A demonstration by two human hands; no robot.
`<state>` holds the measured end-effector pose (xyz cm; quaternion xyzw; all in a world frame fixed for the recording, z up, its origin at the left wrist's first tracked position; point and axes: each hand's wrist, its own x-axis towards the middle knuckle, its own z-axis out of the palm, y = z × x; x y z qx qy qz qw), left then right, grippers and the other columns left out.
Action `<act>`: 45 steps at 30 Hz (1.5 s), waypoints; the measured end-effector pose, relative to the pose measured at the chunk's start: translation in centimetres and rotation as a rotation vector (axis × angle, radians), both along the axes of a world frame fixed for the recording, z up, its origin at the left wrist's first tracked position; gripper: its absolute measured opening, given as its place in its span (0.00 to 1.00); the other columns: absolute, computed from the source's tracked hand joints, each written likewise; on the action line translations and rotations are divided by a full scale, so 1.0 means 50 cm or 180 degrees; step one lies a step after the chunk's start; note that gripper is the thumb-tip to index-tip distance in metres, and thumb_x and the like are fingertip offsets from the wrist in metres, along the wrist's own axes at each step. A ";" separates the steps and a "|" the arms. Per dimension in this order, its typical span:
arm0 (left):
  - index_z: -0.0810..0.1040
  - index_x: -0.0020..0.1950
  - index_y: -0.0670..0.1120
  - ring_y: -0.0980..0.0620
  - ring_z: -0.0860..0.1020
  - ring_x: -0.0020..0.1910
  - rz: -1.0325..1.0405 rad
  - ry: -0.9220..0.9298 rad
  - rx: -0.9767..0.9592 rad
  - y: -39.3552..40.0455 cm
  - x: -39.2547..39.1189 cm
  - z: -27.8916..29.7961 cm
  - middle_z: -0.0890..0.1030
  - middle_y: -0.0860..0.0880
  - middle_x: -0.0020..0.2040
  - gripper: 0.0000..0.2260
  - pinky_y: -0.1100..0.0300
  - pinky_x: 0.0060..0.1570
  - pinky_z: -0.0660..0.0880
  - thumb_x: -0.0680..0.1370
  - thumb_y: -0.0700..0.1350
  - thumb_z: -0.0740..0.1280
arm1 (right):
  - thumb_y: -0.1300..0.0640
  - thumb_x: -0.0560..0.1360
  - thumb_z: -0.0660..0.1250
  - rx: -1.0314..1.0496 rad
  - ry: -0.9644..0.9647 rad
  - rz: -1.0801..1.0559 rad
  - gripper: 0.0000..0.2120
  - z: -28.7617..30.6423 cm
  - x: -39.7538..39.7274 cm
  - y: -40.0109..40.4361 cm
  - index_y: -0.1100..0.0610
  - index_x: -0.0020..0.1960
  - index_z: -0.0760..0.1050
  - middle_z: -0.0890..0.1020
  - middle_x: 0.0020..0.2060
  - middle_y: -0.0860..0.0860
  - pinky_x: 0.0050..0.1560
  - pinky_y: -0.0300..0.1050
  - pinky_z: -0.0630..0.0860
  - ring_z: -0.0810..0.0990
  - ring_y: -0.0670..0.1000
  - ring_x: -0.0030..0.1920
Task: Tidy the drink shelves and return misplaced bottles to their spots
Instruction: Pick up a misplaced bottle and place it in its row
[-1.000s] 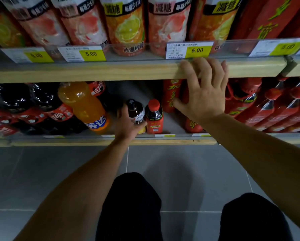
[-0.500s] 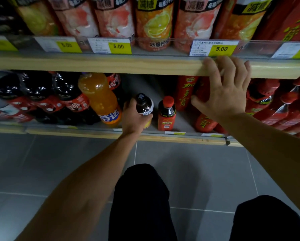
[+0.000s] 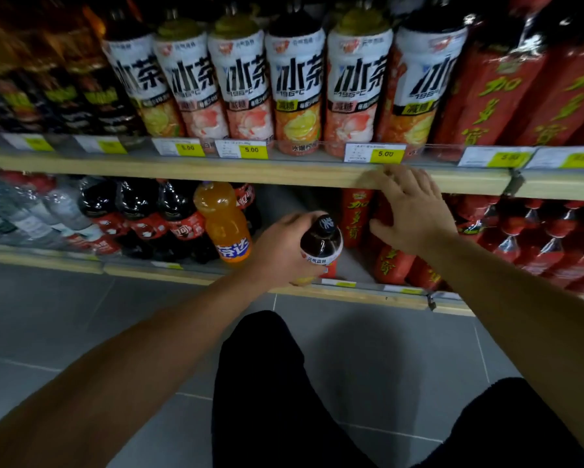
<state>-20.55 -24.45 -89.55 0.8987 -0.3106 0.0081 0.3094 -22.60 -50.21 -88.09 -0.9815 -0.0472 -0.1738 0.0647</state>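
Note:
My left hand [image 3: 284, 246] grips a small dark bottle [image 3: 321, 239] with a black cap and a white label, held in front of the bottom shelf [image 3: 169, 270]. Behind it a red-labelled small bottle [image 3: 332, 269] is almost wholly hidden. My right hand [image 3: 410, 211] rests with spread fingers on the wooden edge of the upper shelf [image 3: 250, 172], holding nothing. An orange soda bottle [image 3: 224, 224] stands among dark cola bottles [image 3: 175, 217] just left of my left hand.
Iced tea bottles [image 3: 297, 92] with white labels line the upper shelf above yellow price tags [image 3: 383, 153]. Red herbal tea bottles [image 3: 500, 96] fill the right side of both shelves. Clear water bottles [image 3: 20, 211] sit at the lower left. My knees [image 3: 270, 383] are over grey floor tiles.
My left hand has lifted the small dark bottle off the bottom shelf and drawn it toward me, covering the red-labelled bottle. The view has tilted up. My right hand stays on the shelf edge.

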 end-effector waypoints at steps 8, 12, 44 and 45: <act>0.74 0.70 0.50 0.55 0.76 0.62 -0.0198 -0.0401 -0.0337 -0.123 -0.040 0.114 0.77 0.51 0.64 0.38 0.62 0.64 0.71 0.62 0.50 0.82 | 0.44 0.71 0.71 0.0070 -0.0073 -0.0729 0.36 0.018 -0.084 -0.165 0.55 0.74 0.64 0.65 0.72 0.56 0.72 0.60 0.62 0.62 0.63 0.71; 0.73 0.69 0.49 0.55 0.76 0.61 -0.0305 -0.0485 -0.0481 -0.169 -0.052 0.177 0.78 0.52 0.63 0.38 0.62 0.63 0.72 0.62 0.49 0.82 | 0.40 0.72 0.68 0.0055 0.0050 -0.0786 0.35 0.005 -0.091 -0.212 0.47 0.75 0.62 0.66 0.71 0.55 0.74 0.59 0.58 0.60 0.61 0.73; 0.65 0.72 0.51 0.62 0.75 0.59 -0.0446 -0.0401 -0.1097 -0.285 0.019 0.367 0.76 0.56 0.61 0.38 0.74 0.56 0.69 0.65 0.38 0.77 | 0.33 0.71 0.65 0.0203 0.0302 -0.0926 0.37 0.012 -0.085 -0.204 0.38 0.76 0.55 0.64 0.68 0.53 0.72 0.59 0.60 0.59 0.61 0.70; 0.64 0.72 0.51 0.62 0.76 0.58 -0.0458 -0.0384 -0.1148 -0.285 0.022 0.367 0.75 0.56 0.61 0.38 0.72 0.56 0.71 0.66 0.38 0.77 | 0.33 0.71 0.65 0.0211 0.0302 -0.0932 0.37 0.011 -0.085 -0.204 0.38 0.76 0.55 0.64 0.69 0.52 0.72 0.59 0.60 0.58 0.61 0.70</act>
